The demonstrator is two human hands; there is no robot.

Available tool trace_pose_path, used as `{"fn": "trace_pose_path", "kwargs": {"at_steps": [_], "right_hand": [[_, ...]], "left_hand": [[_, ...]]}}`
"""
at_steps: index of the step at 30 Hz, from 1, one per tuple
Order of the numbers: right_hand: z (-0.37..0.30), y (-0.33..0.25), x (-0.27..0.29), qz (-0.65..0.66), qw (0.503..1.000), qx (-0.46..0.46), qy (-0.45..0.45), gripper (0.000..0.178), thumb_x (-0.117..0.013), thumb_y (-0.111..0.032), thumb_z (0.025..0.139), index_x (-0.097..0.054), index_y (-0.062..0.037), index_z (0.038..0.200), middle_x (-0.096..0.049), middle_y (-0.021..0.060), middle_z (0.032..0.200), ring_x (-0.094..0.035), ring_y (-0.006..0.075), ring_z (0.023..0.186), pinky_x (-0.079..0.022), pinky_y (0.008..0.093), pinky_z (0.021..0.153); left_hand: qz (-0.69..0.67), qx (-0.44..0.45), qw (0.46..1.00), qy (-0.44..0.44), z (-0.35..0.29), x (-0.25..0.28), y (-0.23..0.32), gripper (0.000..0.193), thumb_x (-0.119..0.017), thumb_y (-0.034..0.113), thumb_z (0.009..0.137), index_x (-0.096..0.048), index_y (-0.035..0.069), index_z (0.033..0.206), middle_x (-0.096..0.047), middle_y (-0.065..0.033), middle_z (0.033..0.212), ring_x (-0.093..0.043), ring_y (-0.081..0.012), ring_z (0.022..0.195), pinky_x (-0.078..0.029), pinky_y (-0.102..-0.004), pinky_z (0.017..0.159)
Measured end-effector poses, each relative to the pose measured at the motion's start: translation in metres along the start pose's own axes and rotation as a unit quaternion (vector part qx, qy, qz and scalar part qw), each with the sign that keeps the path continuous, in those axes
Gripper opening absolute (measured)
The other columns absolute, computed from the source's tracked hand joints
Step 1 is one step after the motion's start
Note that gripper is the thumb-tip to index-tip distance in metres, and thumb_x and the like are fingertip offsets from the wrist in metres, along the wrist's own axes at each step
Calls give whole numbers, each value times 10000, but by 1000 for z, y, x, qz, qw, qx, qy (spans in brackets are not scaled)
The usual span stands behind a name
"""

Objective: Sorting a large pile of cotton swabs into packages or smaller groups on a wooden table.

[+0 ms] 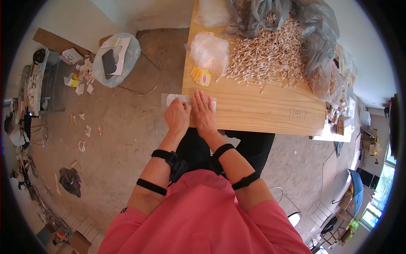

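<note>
A flat clear plastic bag with a whitish printed area lies across the left edge of the wooden table, part of it sticking out past the edge. My left hand is closed in a pinch on the bag near that edge. Beside it, my right hand presses flat on the bag with fingers stretched out. Just beyond my fingers lie several small yellow cards. A stack of clear plastic bags sits behind the cards. To the right spreads a large heap of cotton swabs.
Grey plastic bags surround the swab heap at the back and right. A phone and papers rest on a round stool to the left. Scraps and a dark crumpled bag lie on the floor.
</note>
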State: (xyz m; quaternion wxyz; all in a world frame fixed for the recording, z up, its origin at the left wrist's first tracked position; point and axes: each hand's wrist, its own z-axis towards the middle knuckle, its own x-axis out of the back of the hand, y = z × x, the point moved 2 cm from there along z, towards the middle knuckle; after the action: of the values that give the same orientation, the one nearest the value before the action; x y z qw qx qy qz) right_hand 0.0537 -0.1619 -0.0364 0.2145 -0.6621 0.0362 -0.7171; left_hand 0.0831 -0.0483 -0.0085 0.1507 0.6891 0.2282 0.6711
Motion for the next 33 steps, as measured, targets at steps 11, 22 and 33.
{"fn": "trace_pose_path", "kwargs": {"at_steps": [11,22,33], "right_hand": [[0,-4,8,118,993,-23,18,643,-527,-216,929,-277,17,1475,-223,164,1571,-156,309,1475,-100,486,1191],[2,-5,6,-5,998,25,-60,753,-584,-387,901,-291,4,1475,-190,146,1584,-141,284,1478,-108,480,1190],[-27,-1,20,133,983,-15,127,414,-624,-96,867,-539,-11,1263,-535,176,1320,-511,384,1203,-432,442,993]], "left_hand": [[-485,307,813,100,6,-18,-91,371,-701,298,874,-571,52,1120,-624,-18,957,-584,-186,880,-462,-343,819],[-553,248,788,-106,-3,-29,-57,402,-800,196,800,-642,-2,1112,-682,-62,1028,-631,-133,884,-482,-277,774],[-523,243,806,-135,-5,-27,-68,443,-720,419,849,-642,50,1081,-654,-26,929,-606,-120,800,-472,-267,729]]}}
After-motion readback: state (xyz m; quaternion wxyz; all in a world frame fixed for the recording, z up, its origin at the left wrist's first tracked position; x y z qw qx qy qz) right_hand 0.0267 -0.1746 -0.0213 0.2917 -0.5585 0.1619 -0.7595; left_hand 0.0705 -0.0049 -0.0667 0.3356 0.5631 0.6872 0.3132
